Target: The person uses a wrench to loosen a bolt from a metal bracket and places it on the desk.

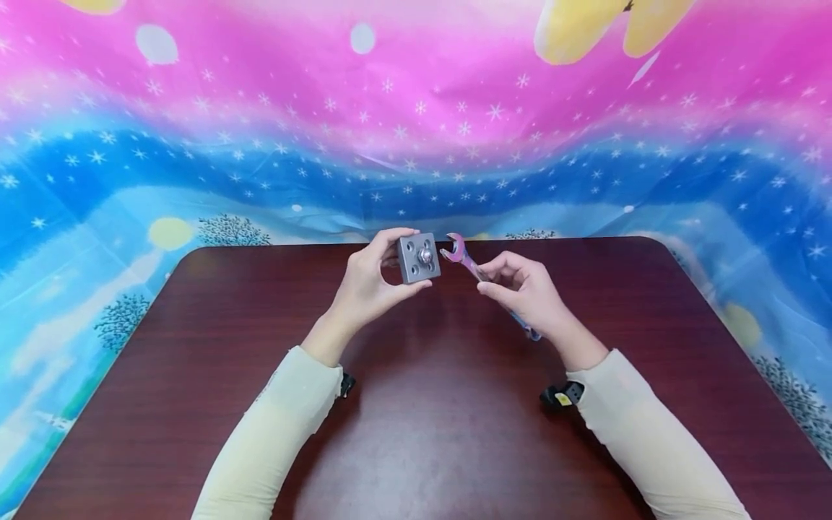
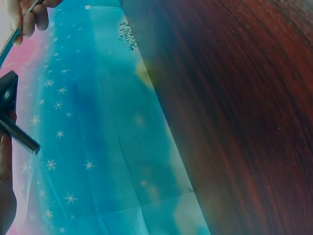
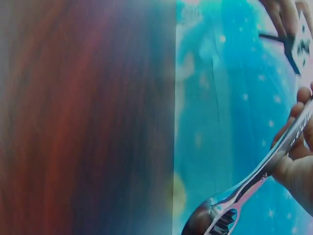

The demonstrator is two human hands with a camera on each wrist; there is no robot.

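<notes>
Grips a square metal block [image 1: 414,257] with thumb and fingers of the left hand [image 1: 367,282] clamped on opposite edges above the wood-grained table [image 1: 416,433], and pinches a combination wrench [image 1: 471,268] between thumb and fingers of the right hand [image 1: 529,292], open end just beside the block's central bolt [image 1: 425,256].

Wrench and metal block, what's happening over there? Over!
Left hand holds metal block with bolt. Right hand grips wrench. Wrench apart from block; nothing visible between.

On the left wrist view I record: left hand [image 2: 7,200] touching dark block [image 2: 9,83], threaded rod [image 2: 22,136] protruding; right hand [image 2: 34,18] gripping tool [image 2: 8,46]; snowflake-printed cloth [image 2: 98,122]; wood-grained tabletop [image 2: 234,107].
</notes>
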